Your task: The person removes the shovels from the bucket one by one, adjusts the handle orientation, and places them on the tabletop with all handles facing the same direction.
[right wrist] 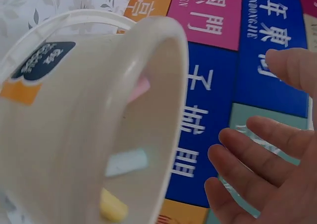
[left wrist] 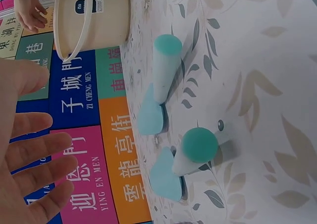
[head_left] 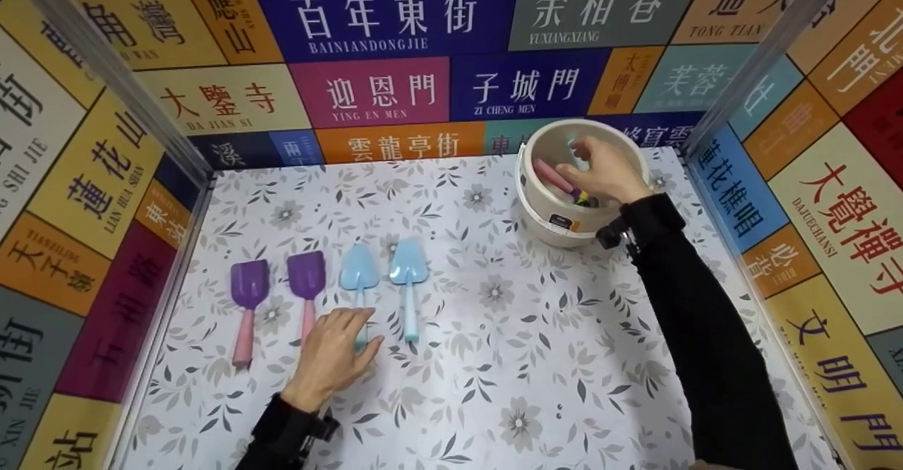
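Note:
Four toy shovels lie in a row on the floral tabletop [head_left: 494, 357]: two purple ones [head_left: 249, 286] [head_left: 307, 276] with pink handles and two light blue ones [head_left: 359, 272] [head_left: 408, 265]. My left hand [head_left: 356, 332] hovers with straight, spread fingers over the handle end of the left blue shovel [left wrist: 198, 147]; the left wrist view shows the hand [left wrist: 29, 149] holding nothing. My right hand [head_left: 600, 166] reaches over the rim of a cream bucket [head_left: 543, 205] at the back right, its fingers [right wrist: 267, 169] loose and empty. Inside the bucket [right wrist: 74, 135] lie a pink handle [head_left: 554, 176], a light blue piece [right wrist: 126, 162] and a yellow piece [right wrist: 111, 206].
Walls of coloured sign panels [head_left: 388, 18] close in the table at the back and both sides, with metal posts [head_left: 106, 68] at the corners. The bucket's handle [left wrist: 69, 30] hangs down its side. Bare floral surface stretches between the shovels and the bucket.

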Demonstrator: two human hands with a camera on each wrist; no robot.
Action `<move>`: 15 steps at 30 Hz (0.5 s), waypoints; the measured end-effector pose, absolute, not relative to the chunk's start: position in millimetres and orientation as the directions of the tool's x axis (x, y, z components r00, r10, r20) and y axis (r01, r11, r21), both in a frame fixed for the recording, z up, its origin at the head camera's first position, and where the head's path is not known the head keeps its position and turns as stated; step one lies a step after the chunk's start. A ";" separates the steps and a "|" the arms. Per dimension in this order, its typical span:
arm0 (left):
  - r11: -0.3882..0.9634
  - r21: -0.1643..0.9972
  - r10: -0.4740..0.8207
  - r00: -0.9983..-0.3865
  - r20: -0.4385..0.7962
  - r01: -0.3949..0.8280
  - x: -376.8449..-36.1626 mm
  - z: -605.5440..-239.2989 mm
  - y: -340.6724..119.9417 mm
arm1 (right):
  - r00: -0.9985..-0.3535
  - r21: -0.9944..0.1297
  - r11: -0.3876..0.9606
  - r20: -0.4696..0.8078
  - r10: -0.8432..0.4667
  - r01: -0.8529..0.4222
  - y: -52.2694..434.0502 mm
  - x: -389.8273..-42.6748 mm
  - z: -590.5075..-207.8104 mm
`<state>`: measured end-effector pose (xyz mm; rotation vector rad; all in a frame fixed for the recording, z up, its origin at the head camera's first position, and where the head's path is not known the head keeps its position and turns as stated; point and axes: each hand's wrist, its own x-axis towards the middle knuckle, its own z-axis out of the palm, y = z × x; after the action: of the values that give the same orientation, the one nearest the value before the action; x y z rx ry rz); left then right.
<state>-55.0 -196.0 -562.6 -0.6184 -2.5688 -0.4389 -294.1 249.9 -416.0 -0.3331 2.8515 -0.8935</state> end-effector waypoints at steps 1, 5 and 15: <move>0.849 0.195 0.344 -0.794 0.501 0.491 -55.2 -562.6 -196.3 | -0.967 -0.591 0.794 -0.087 -0.238 -0.142 248.0 -299.7 -419.7; 0.851 0.196 0.341 -0.796 0.501 0.487 -55.2 -563.4 -197.2 | -0.969 -0.599 0.798 -0.155 -0.190 -0.060 242.6 -316.0 -434.6; 0.849 0.198 0.335 -0.789 0.515 0.490 -54.1 -569.3 -197.9 | -0.963 -0.581 0.812 -0.247 -0.107 0.059 233.4 -328.4 -454.8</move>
<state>-54.1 -197.9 -569.3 -0.6061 -2.5529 -0.4464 -328.4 233.4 -454.8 -0.0368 2.7298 -0.8873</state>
